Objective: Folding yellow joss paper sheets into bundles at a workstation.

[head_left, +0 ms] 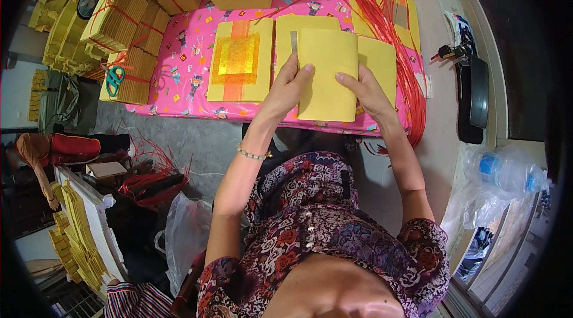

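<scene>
Frame centre: left hand and right hand pinching folded plain yellow paper sheet over pink patterned cloth. Judged midway: tied yellow paper bundles lying upper left; gold-foil-faced yellow sheet stack waiting beside, red strings upper right.

Paper stack on table, between hands; foil-faced sheet left, string bundle right, tied bundles far left.

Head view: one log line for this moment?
left hand: grips yellow paper stack | right hand: grips same stack | under: pink cloth
</scene>
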{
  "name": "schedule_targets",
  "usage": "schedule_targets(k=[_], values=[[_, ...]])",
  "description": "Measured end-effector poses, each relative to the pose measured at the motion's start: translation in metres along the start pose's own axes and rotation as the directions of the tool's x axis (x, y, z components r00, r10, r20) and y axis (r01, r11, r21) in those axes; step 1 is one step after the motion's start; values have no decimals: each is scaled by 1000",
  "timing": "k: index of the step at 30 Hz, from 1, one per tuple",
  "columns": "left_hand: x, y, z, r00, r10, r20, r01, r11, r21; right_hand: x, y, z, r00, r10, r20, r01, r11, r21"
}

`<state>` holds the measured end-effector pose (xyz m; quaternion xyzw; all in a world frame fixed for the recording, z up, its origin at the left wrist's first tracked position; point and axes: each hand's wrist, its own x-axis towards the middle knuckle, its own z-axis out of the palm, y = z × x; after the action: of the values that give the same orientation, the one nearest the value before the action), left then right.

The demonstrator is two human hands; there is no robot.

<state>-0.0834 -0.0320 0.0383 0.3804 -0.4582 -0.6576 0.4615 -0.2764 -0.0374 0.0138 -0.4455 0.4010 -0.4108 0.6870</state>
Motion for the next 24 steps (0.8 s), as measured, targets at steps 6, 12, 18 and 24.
schedule_targets(k=[6,12,18,24], values=[[-4,-11,6,990,132,-49,-132,991,12,-4,0,2,992,-128,11,128,983,-132],[-11,-11,15,986,157,-48,-156,988,19,-8,-5,6,979,-205,14,204,962,-180],[-18,-10,20,955,290,-60,-278,948,155,-16,-7,9,961,-276,12,270,929,-253],[-28,-1,28,937,346,-41,-337,930,149,-30,-15,17,955,-298,0,291,932,-215]])
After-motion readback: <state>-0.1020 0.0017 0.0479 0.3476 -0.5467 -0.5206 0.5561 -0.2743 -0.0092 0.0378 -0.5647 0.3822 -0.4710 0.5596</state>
